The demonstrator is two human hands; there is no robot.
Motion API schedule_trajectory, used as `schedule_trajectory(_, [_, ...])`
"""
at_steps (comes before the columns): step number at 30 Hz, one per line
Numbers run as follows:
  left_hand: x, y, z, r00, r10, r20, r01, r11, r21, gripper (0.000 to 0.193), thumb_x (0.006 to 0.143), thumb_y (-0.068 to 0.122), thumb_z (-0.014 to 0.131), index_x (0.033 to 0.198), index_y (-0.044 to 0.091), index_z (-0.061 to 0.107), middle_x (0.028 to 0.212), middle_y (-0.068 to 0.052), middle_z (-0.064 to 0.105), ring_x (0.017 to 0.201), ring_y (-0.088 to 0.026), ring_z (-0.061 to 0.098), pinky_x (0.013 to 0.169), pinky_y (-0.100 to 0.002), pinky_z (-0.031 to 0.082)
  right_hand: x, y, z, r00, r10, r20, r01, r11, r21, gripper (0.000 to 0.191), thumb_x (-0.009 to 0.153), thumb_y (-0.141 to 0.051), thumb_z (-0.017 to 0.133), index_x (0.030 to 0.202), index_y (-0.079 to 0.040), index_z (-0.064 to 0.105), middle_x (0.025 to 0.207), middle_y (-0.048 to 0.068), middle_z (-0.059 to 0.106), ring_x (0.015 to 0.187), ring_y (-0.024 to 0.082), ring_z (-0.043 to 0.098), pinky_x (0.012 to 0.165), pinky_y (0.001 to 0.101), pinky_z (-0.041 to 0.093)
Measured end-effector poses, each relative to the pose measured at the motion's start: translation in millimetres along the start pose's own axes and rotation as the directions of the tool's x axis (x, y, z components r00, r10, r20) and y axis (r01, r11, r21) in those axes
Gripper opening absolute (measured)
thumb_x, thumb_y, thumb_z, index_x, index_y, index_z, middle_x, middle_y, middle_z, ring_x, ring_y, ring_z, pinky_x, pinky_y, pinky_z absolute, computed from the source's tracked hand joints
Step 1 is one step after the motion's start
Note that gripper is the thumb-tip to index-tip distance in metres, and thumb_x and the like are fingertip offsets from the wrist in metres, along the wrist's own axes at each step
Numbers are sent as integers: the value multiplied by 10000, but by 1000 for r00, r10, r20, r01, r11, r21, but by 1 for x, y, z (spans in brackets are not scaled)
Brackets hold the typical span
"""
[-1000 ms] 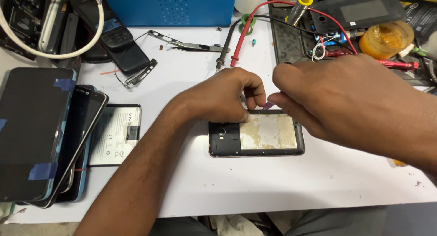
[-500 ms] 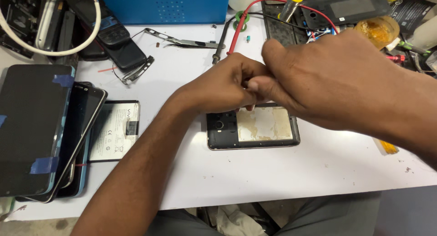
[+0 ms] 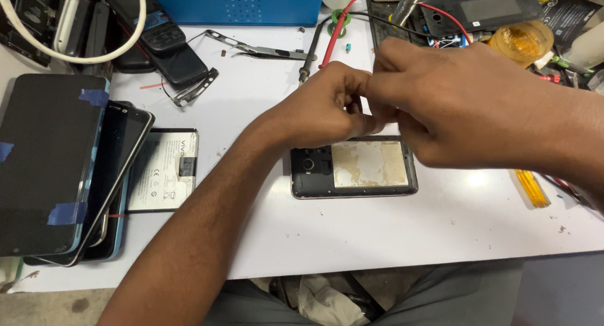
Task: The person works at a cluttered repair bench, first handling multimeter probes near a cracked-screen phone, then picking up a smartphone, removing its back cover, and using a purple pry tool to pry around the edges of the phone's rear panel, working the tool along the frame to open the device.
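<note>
Over the white table (image 3: 377, 238), both hands (image 3: 377, 106) pinch together above the opened phone (image 3: 352, 168).

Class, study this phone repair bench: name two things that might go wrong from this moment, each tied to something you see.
1. Both hands, left hand and right hand, pinch something too small to make out above the opened phone; it might drop into the frame.
2. The loose battery lies beside stacked phones near the table edge; an elbow may knock them.
</note>
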State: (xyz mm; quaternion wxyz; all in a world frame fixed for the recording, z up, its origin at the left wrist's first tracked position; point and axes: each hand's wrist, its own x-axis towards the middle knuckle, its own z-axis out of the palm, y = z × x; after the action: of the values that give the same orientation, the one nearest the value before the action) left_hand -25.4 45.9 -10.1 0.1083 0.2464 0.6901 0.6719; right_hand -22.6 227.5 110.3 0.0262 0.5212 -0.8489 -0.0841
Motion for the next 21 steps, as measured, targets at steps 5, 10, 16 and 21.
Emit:
schedule_trajectory(5, [3, -2, 4, 987, 101, -125, -68, 968, 241, 144, 790, 4, 822, 872, 21, 705, 834, 0, 725, 738, -61, 661, 648, -265, 555, 1, -7, -4, 957, 221, 187, -174, 955, -240, 348, 974, -459, 635, 1094, -132, 620, 817, 26, 681, 603, 259, 682, 531, 408, 530])
schedule_trajectory(10, [1, 3, 8, 991, 76, -106, -59, 985, 162, 263, 753, 57, 885, 898, 33, 667, 812, 12, 668, 662, -47, 591, 597, -252, 507, -1, -5, -3, 995, 89, 42, -79, 977, -200, 209, 906, -309, 693, 965, -111, 662, 791, 41, 687, 606, 298, 677, 516, 432, 524])
schedule_trajectory(16, [-1, 2, -1, 999, 15, 34, -16, 999, 38, 187, 805, 43, 777, 984, 77, 732, 885, 51, 743, 658, -41, 589, 591, -233, 482, -5, 3, 6, 991, -79, -112, 76, 997, -35, 404, 731, -63, 646, 1131, -113, 673, 953, 94, 608, 729, 295, 686, 503, 429, 498])
schedule_trajectory(21, [2, -4, 4, 995, 60, -78, -46, 984, 173, 239, 726, 72, 875, 886, 49, 700, 809, 20, 698, 687, -42, 627, 614, -248, 519, -5, -2, 1, 1000, 24, -19, -24, 1000, -5, 415, 785, -204, 689, 1190, -122, 648, 978, 79, 659, 687, 283, 686, 512, 434, 507])
